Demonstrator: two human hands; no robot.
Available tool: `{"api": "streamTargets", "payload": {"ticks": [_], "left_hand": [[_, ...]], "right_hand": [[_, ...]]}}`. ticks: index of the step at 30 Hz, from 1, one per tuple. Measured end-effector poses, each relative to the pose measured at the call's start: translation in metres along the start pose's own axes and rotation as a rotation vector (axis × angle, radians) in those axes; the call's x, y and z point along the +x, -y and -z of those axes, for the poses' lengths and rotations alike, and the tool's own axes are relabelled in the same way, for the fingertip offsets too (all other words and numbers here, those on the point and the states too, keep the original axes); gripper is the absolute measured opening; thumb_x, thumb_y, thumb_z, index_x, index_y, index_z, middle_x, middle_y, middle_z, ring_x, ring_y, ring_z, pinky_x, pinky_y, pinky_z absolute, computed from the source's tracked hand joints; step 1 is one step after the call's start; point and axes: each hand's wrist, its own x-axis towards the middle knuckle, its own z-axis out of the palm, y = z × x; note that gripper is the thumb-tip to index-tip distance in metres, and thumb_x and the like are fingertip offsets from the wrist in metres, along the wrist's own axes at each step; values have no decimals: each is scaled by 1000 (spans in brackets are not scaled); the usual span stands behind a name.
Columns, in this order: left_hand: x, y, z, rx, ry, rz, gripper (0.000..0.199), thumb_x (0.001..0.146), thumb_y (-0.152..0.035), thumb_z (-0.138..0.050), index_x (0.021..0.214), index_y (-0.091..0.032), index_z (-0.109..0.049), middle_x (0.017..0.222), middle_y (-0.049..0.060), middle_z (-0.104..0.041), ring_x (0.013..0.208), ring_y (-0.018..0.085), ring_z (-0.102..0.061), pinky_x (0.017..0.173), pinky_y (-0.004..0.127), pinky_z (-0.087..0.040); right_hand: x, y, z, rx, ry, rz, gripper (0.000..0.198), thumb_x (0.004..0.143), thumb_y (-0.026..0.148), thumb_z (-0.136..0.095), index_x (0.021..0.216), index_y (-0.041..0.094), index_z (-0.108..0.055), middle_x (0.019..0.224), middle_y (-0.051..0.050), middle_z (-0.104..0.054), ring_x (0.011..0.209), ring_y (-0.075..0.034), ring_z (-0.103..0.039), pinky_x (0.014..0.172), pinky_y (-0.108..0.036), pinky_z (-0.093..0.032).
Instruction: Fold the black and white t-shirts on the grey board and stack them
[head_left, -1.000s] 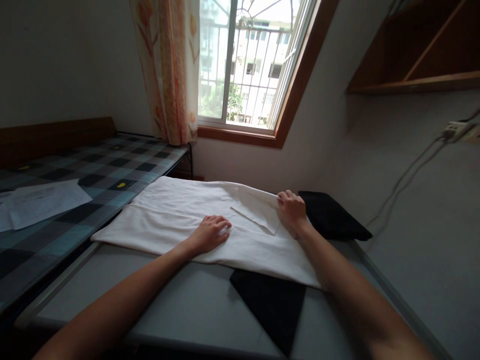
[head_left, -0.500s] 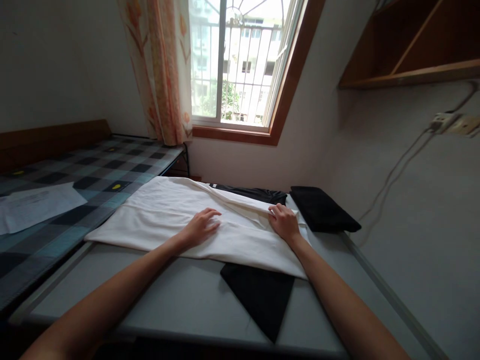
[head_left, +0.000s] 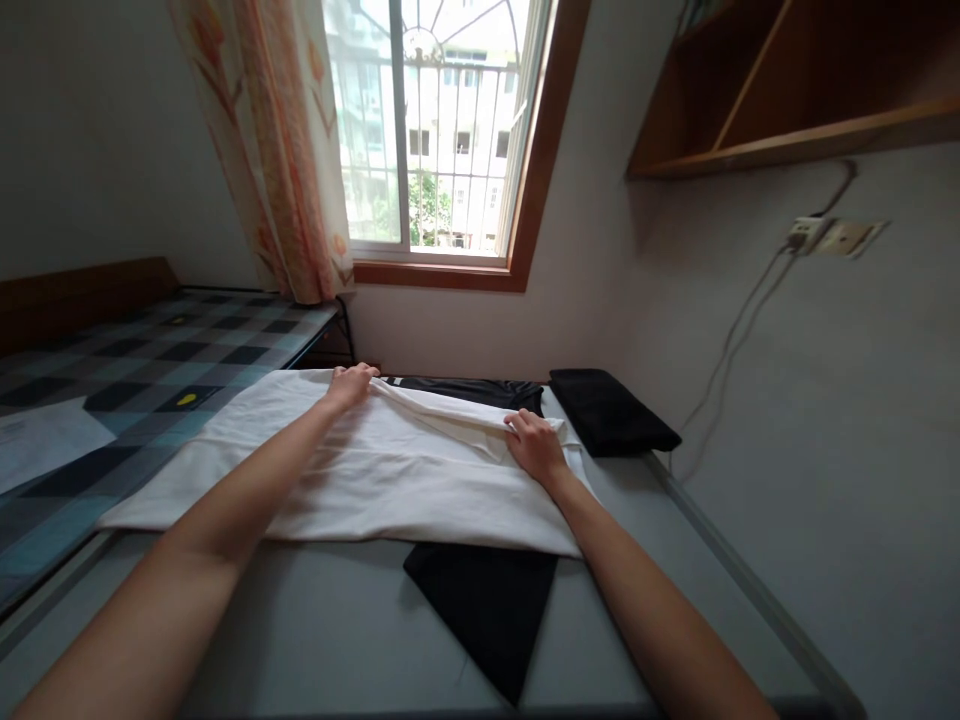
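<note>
A white garment [head_left: 420, 495] lies spread across the grey-white tabletop [head_left: 322, 630], its far side folded over in a loose strip. My left hand [head_left: 351, 387] is at the garment's far edge, fingers closed on the cloth. Farther right, my right hand [head_left: 535, 445] has its fingers curled on the folded strip, near the garment's right end. From under the near edge sticks out a pointed piece of black cloth [head_left: 487, 610]. Black fabric [head_left: 469, 390] with a small white mark shows just beyond the strip.
A folded black cloth [head_left: 611, 412] lies at the back right by the wall. To the left stands a bed with a checked cover [head_left: 225, 355] and papers [head_left: 49, 440] on it. A wooden shelf [head_left: 795, 135] and a socket with a cable [head_left: 806, 235] are on the right wall.
My left hand has moved forward and left, from the middle of the white garment to its far edge. My right hand stays on the folded strip. The view has shifted to the right.
</note>
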Motion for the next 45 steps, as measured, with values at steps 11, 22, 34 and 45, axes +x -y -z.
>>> {"api": "streamTargets", "payload": {"ticks": [11,22,34,45], "left_hand": [[24,13,-18,225,99,6,22,85,-17,-52,95,-15,-72,108,17,-64,99,31,-63,77,34,-44],[4,34,15,367,-177,-112,29,84,-14,-41,96,-9,-67,106,23,-63,99,35,-59,78,42,-37],[-126,73,23,79,71,-421,29,89,-43,-46,86,-22,-66,85,8,-68,80,24,-64,78,36,-45],[-66,61,21,86,18,299,59,89,-46,-48,141,-19,-39,114,17,-66,103,34,-65,82,40,-48]], "right_hand": [[1,-1,-2,82,44,-50,15,89,15,-52,98,18,-63,94,-6,-64,89,-19,-59,78,-27,-38],[1,-2,-3,97,49,-87,18,87,14,-52,100,19,-64,95,-5,-64,90,-19,-59,77,-27,-38],[1,-5,-5,80,-59,-55,20,82,14,-51,94,18,-67,87,-6,-62,84,-21,-57,76,-29,-38],[-1,-4,-5,84,-42,-24,19,85,14,-50,94,17,-66,89,-7,-62,86,-21,-57,77,-29,-41]]}}
